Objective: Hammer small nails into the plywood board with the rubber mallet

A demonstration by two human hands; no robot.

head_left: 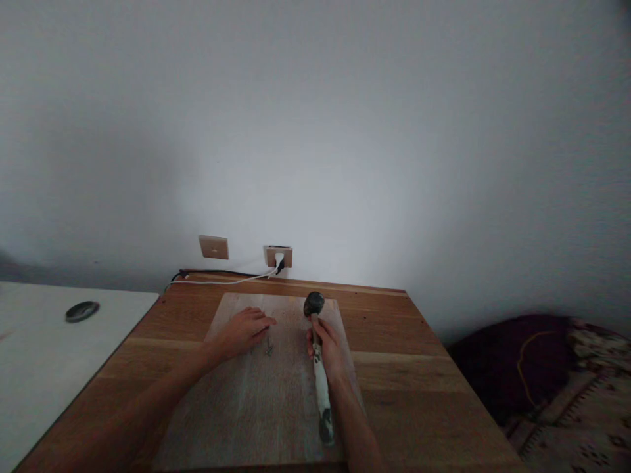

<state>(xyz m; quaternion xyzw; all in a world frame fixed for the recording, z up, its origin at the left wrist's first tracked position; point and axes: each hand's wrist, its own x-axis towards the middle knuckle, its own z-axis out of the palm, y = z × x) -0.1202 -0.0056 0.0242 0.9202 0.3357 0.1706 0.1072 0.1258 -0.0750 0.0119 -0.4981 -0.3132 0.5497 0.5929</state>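
Observation:
My right hand [328, 345] is wrapped round a hammer [321, 387] just below its dark, rounded head. The hammer's handle is pale, with dark patches, and points back toward me along my forearm. My left hand [245, 330] rests low over the board, its fingers bent and drawn together. Just below those fingertips shows a small, thin greyish thing [269, 345], too small to name. Whether it is pinched or only lies beside the fingers is hard to see. Under both hands is a worn, pale wooden board [246, 407].
The board lies on a brown wooden table [419, 394] against a wall. Behind it, a wall socket [279, 257] has plugs and cables [231, 282]. A white surface [44, 368] with a dark round disc [82, 311] adjoins at left. Purple fabric [513, 361] lies at right.

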